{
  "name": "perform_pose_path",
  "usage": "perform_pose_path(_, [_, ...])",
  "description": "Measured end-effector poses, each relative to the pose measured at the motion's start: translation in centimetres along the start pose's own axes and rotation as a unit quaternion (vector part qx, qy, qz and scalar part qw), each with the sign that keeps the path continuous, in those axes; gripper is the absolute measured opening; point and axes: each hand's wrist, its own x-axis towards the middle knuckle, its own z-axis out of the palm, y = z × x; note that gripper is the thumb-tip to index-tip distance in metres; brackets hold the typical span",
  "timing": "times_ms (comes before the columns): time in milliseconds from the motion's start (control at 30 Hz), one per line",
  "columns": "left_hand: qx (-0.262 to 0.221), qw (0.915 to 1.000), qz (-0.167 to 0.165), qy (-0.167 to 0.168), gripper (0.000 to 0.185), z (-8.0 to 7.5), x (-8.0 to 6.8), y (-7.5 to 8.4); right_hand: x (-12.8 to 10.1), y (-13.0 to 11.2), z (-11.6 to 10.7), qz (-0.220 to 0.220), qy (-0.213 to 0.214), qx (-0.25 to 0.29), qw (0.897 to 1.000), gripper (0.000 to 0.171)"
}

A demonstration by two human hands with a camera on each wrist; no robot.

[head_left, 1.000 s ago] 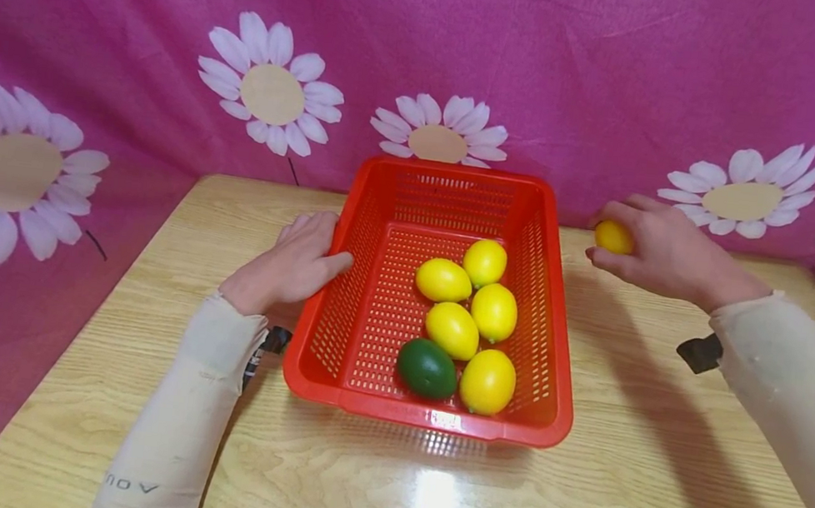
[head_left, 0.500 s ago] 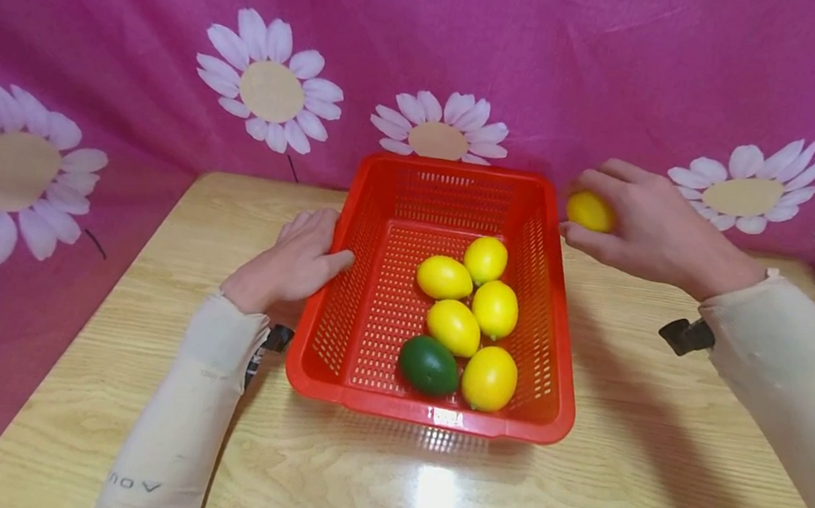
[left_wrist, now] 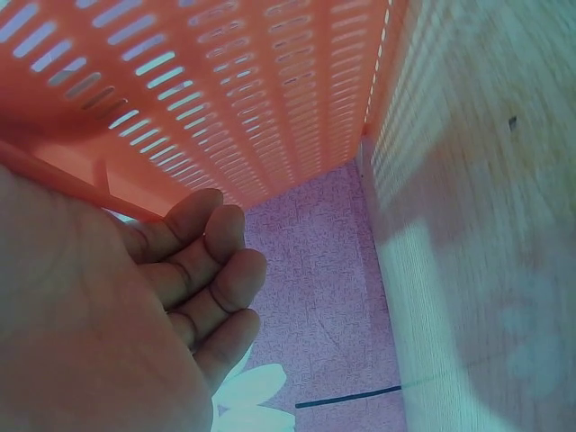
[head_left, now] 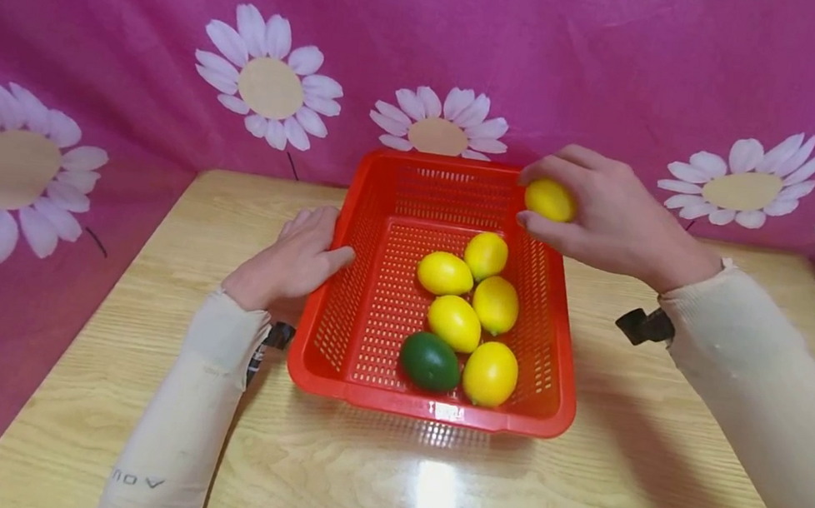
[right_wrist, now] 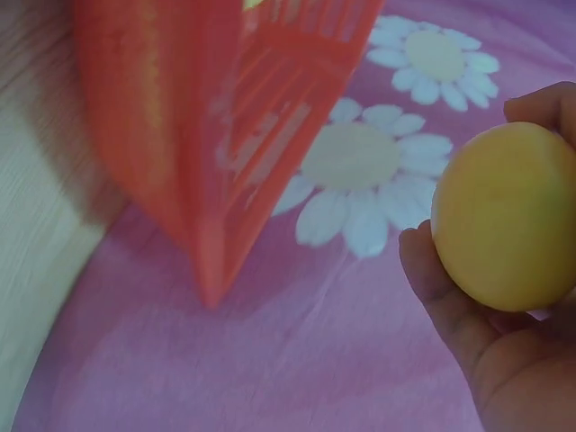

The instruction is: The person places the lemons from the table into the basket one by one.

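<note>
The right hand (head_left: pixel 611 218) held a lemon (head_left: pixel 549 200) above the far right corner of the basket (head_left: pixel 344 280), fingers and thumb curled round its middle. In the right wrist view the lemon (right_wrist: pixel 506 216) sat against the fingers (right_wrist: pixel 432 279), clear of the basket wall (right_wrist: pixel 234 135) and well above it.

The left hand (head_left: pixel 293 262) lay flat against the basket's left wall, fingers relaxed and nearly straight, thumb on the rim; the left wrist view showed its fingers (left_wrist: pixel 211 270) loosely bent just beside the slotted wall (left_wrist: pixel 225 90), gripping nothing.

Inside the basket, toward its right half, lay five lemons (head_left: pixel 455 322) and one lime (head_left: pixel 429 361), touching each other in a cluster.

The held lemon looked small, smooth and evenly coloured, probably a light, stiff imitation fruit rather than a real one, though that could not be told for sure. Its skin seemed slightly glossy, so a grip across the widest part, as here, would likely be safest; the tapered ends would slip. It seemed unlikely to bruise or break. The basket looked light enough to slide on the shiny table (head_left: pixel 426 491), which the left hand's bracing suited.
</note>
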Motion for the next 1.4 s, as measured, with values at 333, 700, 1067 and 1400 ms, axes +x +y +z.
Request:
perform_pose_path(333, [-0.002,1.0,0.004,0.0,0.047,0.1,0.0,-0.4,1.7,-2.2,2.2,-0.028,0.001,0.066,0.997,0.035])
perform_pose_path(700, [0.002,1.0,0.007,0.0,0.045,0.1,0.3,0.0,3.3,-4.3,3.6,-0.068,0.013,0.097,0.993,0.033])
perform_pose_path(1067, [-0.01,0.9999,0.001,-0.002,0.047,0.0,0.2,-0.4,4.6,-6.3,5.0,-0.067,-0.023,0.135,0.988,0.036])
perform_pose_path(1400, [-0.002,0.9999,0.009,-0.005,0.045,0.0,0.2,-0.3,5.2,-7.5,6.4,-0.059,-0.087,0.134,0.985,0.037])
